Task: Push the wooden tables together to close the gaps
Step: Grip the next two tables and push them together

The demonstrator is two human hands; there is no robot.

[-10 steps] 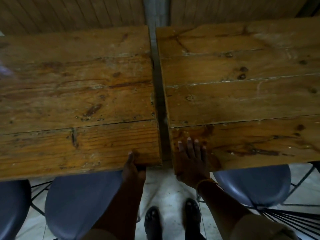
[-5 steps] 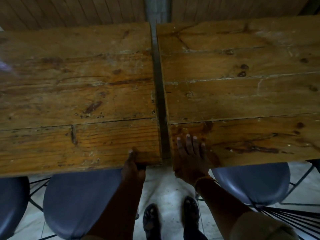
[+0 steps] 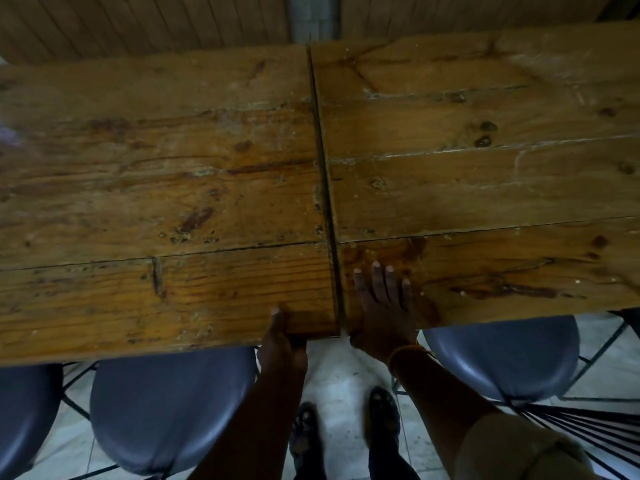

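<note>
- Two wooden tables fill most of my view: left table (image 3: 156, 188) and right table (image 3: 485, 188), each surface made of wide, worn planks running side to side.
- Gap (image 3: 327, 202) between them is down to a thin dark seam, top to bottom. It looks a bit wider near my edge than at the far wall, but the wide lens bends things, so I can't be sure.
- Near edges don't line up: the left table's front corner sits lower in frame than the right table's, though that may be lens bend too.
- Wood-panelled wall (image 3: 138, 22) behind, with a grey post (image 3: 313, 15) right above the seam.
- Blue chairs tucked under each surface: one under the left (image 3: 166, 410), one under the right (image 3: 502, 358), wire legs showing.
- Pale tiled floor (image 3: 332, 368) below, my feet between the chairs.
- Left hand (image 3: 282, 344) clamped on the left table's front corner, thumb on top, the other fingers hidden under the edge.
- Right hand (image 3: 381, 306) pressed flat on the right table just beside the seam, fingers spread, palm wrapped over the front edge. Orange bangle (image 3: 408, 355) on that wrist.
- Step in hand, as I read it: final squeeze, drawing the two corners together.
- Next move: short, firm inward pull with both hands until the seam closes along its length, keeping fingers out of the pinch line. Then check whether the front edges need nudging flush.
</note>
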